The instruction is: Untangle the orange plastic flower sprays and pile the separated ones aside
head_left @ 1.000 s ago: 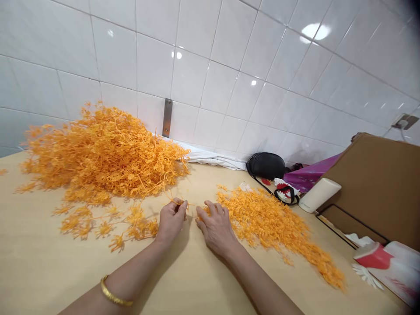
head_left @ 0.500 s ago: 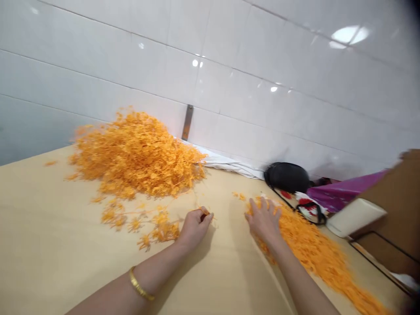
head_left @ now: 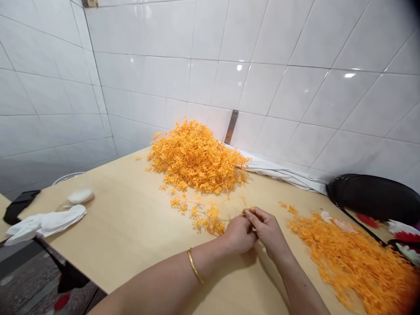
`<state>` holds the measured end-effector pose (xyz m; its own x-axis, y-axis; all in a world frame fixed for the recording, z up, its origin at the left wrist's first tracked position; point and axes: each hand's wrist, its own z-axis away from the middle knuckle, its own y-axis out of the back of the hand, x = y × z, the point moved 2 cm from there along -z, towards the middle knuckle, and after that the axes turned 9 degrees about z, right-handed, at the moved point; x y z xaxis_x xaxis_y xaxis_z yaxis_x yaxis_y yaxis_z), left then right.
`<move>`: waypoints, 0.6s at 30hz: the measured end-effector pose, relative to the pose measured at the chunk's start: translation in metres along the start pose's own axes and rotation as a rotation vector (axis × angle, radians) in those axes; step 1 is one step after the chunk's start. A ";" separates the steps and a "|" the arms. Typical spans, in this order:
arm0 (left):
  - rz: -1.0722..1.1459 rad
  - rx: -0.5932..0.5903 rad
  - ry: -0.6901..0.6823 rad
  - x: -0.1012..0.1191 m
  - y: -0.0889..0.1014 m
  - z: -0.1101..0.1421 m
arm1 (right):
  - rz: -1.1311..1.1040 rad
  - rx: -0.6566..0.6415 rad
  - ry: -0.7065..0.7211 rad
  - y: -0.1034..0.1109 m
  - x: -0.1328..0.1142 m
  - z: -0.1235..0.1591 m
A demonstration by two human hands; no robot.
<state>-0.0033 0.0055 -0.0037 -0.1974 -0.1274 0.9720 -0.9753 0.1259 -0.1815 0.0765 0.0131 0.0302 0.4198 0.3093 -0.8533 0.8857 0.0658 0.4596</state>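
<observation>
My left hand (head_left: 240,235), a gold bangle on its wrist, is closed in a pinch over the table (head_left: 144,245). My right hand (head_left: 269,227) meets it, thumb and fingertips pinched together on a small orange plastic flower piece (head_left: 248,210) that is mostly hidden by the fingers. Beside the left hand lies a thin orange stem with several spidery orange plastic flowers (head_left: 211,221). A tall heap of similar orange plastic flowers (head_left: 197,157) stands behind the hands. To the right spreads a flatter heap of loose orange pieces (head_left: 354,258).
A white cloth (head_left: 282,173) runs along the tiled wall, near a metal strip (head_left: 231,127). A black bag (head_left: 377,197) sits at the right beside red and white flowers (head_left: 407,238). White gloves (head_left: 49,221) and a white oval object (head_left: 81,196) are at the left edge.
My right hand has left the loose orange pieces and come over to my left hand, its fingers now pinched. The view has turned left, bringing the gloves and table edge in.
</observation>
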 end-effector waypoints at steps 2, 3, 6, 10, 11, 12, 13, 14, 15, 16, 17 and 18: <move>-0.315 -0.145 -0.047 0.016 -0.004 0.010 | 0.029 0.056 -0.010 0.006 0.008 -0.001; -0.447 -0.219 -0.062 0.027 -0.005 0.016 | 0.074 0.088 -0.006 0.009 0.011 -0.001; -0.630 -0.314 -0.183 0.069 0.002 0.026 | 0.271 0.179 0.047 0.020 0.019 -0.002; -0.798 0.002 -0.398 0.105 0.042 0.011 | 0.583 0.210 0.123 0.026 0.026 -0.002; -0.874 0.040 -0.410 0.104 0.054 0.005 | 0.665 0.208 0.127 0.027 0.027 -0.001; -0.960 0.045 -0.370 0.098 0.064 -0.001 | 0.748 0.213 0.120 0.027 0.029 -0.001; -1.044 0.023 -0.305 0.090 0.073 -0.005 | 0.830 0.233 0.107 0.028 0.029 0.000; -1.116 -0.011 -0.249 0.080 0.080 -0.008 | 0.911 0.270 0.093 0.028 0.029 0.001; -1.170 -0.050 -0.205 0.069 0.085 -0.009 | 0.984 0.319 0.087 0.029 0.028 0.002; -1.211 -0.071 -0.172 0.060 0.088 -0.008 | 1.042 0.377 0.095 0.030 0.025 0.004; -1.243 -0.078 -0.153 0.052 0.089 -0.006 | 1.079 0.434 0.118 0.030 0.022 0.006; -1.266 -0.073 -0.140 0.045 0.089 -0.005 | 1.090 0.478 0.155 0.029 0.017 0.009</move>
<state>-0.0985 0.0155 0.0251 0.8493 -0.2995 0.4348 -0.4826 -0.1062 0.8694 0.1106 0.0121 0.0269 0.9952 0.0964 -0.0187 0.0772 -0.6504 0.7556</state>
